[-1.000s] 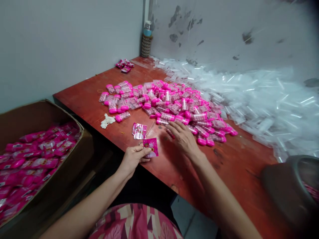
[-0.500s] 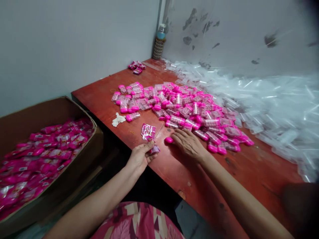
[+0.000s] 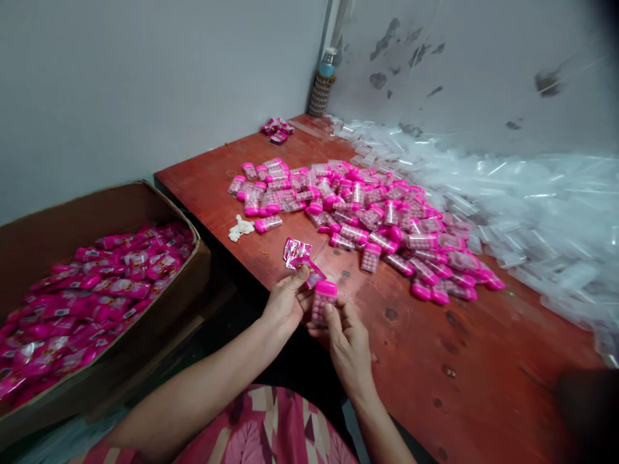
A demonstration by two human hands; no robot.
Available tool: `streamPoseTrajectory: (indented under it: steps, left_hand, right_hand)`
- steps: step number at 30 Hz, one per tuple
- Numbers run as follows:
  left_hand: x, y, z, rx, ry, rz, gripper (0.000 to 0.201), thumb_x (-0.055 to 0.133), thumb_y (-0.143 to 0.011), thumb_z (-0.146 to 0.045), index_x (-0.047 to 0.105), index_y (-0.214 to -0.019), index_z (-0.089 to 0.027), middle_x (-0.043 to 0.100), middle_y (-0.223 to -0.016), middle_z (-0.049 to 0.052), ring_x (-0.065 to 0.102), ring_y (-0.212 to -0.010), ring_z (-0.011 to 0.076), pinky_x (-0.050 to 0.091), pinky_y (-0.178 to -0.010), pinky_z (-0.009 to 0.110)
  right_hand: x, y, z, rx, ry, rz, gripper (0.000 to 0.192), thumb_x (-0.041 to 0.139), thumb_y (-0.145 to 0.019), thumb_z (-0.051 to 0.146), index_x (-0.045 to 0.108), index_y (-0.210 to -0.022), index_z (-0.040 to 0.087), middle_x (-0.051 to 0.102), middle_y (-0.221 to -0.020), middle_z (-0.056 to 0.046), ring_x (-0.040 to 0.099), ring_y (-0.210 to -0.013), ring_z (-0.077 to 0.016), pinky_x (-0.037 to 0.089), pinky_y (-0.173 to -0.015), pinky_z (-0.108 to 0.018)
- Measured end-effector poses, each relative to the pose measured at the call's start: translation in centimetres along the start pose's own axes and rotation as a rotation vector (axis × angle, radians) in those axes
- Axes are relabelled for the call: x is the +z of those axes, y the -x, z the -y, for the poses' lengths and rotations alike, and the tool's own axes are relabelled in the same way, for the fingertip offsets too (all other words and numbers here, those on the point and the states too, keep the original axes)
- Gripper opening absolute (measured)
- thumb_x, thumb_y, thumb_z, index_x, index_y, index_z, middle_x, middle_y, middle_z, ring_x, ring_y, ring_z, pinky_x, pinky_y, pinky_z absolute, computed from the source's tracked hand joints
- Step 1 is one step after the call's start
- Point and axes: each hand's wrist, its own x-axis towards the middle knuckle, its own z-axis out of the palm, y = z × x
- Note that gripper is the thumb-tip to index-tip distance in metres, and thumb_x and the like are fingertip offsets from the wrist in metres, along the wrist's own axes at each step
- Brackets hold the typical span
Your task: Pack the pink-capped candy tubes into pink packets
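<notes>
My right hand (image 3: 349, 338) grips a small clear container (image 3: 323, 303) with a bright pink cap, full of pink beads or candies, cap end up. Close beside it, my left hand (image 3: 285, 303) pinches a pink printed wrapper (image 3: 312, 270) between thumb and fingers. Just beyond lie a few more wrappers (image 3: 296, 251) on the red table (image 3: 401, 361). A large heap of the same pink-capped containers (image 3: 358, 212) spreads behind them, with one container (image 3: 371, 257) lying at its near edge.
To the left stands a cardboard box (image 3: 193, 225) holding many pink wrapped packs (image 3: 111, 277). Clear plastic sleeves or empty containers (image 3: 541, 206) pile up along the right wall. A bottle in a woven holder (image 3: 322, 90), pink packets (image 3: 278, 129) and a white lump (image 3: 240, 228) are on the table.
My right hand has come back from the heap's edge with a pink-capped container, now beside my left hand. The left hand still holds the wrapper. The view has shifted slightly left.
</notes>
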Motion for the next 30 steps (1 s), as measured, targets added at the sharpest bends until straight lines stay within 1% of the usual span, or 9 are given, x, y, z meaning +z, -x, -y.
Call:
streamPoseTrajectory:
  steps: [3, 6, 9, 14, 17, 23, 27, 28, 30]
  left_hand:
    - [0.1, 0.5, 0.1, 0.029, -0.045, 0.038, 0.024, 0.074, -0.059, -0.024, 0.056, -0.069, -0.011, 0.062, -0.062, 0.003, 0.059, -0.056, 0.0119, 0.050, -0.056, 0.023]
    - [0.3, 1.0, -0.1, 0.091, -0.164, 0.079, 0.030, 0.075, -0.056, -0.031, 0.055, -0.065, -0.011, 0.059, -0.056, 0.001, 0.055, -0.048, 0.0102, 0.045, -0.047, 0.021]
    - [0.4, 1.4, -0.5, 0.120, -0.249, 0.133, 0.032, 0.074, -0.056, -0.035, 0.054, -0.061, -0.011, 0.059, -0.055, 0.001, 0.054, -0.047, 0.0101, 0.043, -0.047, 0.022]
    - [0.2, 1.4, -0.6, 0.026, -0.383, 0.213, 0.031, 0.075, -0.053, -0.034, 0.059, -0.064, -0.010, 0.059, -0.055, 0.002, 0.053, -0.046, 0.0103, 0.044, -0.050, 0.024]
    - [0.1, 1.3, -0.7, 0.031, -0.457, 0.229, 0.030, 0.076, -0.053, -0.032, 0.062, -0.065, -0.009, 0.060, -0.056, 0.003, 0.054, -0.048, 0.0114, 0.044, -0.052, 0.025]
    - [-0.1, 0.9, -1.5, 0.078, -0.647, 0.321, 0.023, 0.073, -0.057, -0.031, 0.064, -0.057, -0.009, 0.058, -0.051, 0.002, 0.051, -0.044, 0.0099, 0.040, -0.048, 0.023]
    - [-0.2, 1.1, -1.2, 0.078, -0.683, 0.314, 0.023, 0.072, -0.058, -0.031, 0.065, -0.057, -0.009, 0.059, -0.051, 0.003, 0.052, -0.044, 0.0107, 0.040, -0.046, 0.023]
    - [-0.2, 1.3, -1.0, 0.067, -0.672, 0.309, 0.023, 0.071, -0.059, -0.031, 0.065, -0.057, -0.009, 0.059, -0.050, 0.003, 0.052, -0.042, 0.0109, 0.039, -0.045, 0.023]
    - [-0.3, 1.6, -0.5, 0.038, -0.627, 0.320, 0.024, 0.070, -0.061, -0.032, 0.063, -0.057, -0.009, 0.056, -0.046, 0.003, 0.050, -0.038, 0.0107, 0.038, -0.041, 0.023]
  right_hand:
    - [0.1, -0.2, 0.0, 0.002, -0.028, -0.010, 0.030, 0.049, -0.081, 0.040, 0.049, -0.102, 0.019, 0.062, -0.080, -0.002, 0.061, -0.057, -0.0123, 0.054, -0.052, -0.026]
    - [0.2, -0.4, 0.1, 0.022, -0.098, 0.038, 0.029, 0.051, -0.080, 0.040, 0.050, -0.098, 0.018, 0.061, -0.078, -0.002, 0.061, -0.055, -0.0120, 0.054, -0.050, -0.025]
    - [0.3, -0.5, 0.0, 0.043, -0.162, 0.067, 0.027, 0.051, -0.079, 0.041, 0.052, -0.092, 0.017, 0.062, -0.076, -0.002, 0.061, -0.054, -0.0121, 0.054, -0.049, -0.025]
    - [0.0, -0.3, -0.5, -0.063, -0.058, -0.013, 0.023, 0.051, -0.080, 0.037, 0.053, -0.093, 0.019, 0.063, -0.076, -0.001, 0.062, -0.058, -0.0132, 0.054, -0.054, -0.026]
    - [-0.3, -0.2, -0.6, -0.102, 0.021, -0.068, 0.023, 0.054, -0.079, 0.037, 0.055, -0.093, 0.019, 0.063, -0.075, -0.001, 0.062, -0.058, -0.0132, 0.054, -0.054, -0.026]
    - [-0.7, -0.4, -0.4, 0.041, -0.272, 0.173, 0.023, 0.049, -0.082, 0.039, 0.053, -0.085, 0.016, 0.059, -0.054, 0.002, 0.056, -0.042, -0.0109, 0.047, -0.039, -0.021]
    - [-0.6, -0.3, -0.3, -0.051, -0.106, -0.046, 0.022, 0.057, -0.077, 0.035, 0.056, -0.091, 0.018, 0.063, -0.067, 0.000, 0.059, -0.050, -0.0110, 0.051, -0.048, -0.022]
    - [-0.6, -0.3, -0.3, -0.056, -0.102, -0.070, 0.022, 0.058, -0.077, 0.035, 0.056, -0.092, 0.019, 0.063, -0.070, 0.000, 0.059, -0.051, -0.0111, 0.051, -0.048, -0.022]
    - [-0.4, -0.4, -0.5, -0.016, -0.200, -0.029, 0.019, 0.056, -0.078, 0.035, 0.056, -0.088, 0.018, 0.063, -0.067, 0.001, 0.058, -0.048, -0.0105, 0.049, -0.043, -0.021]
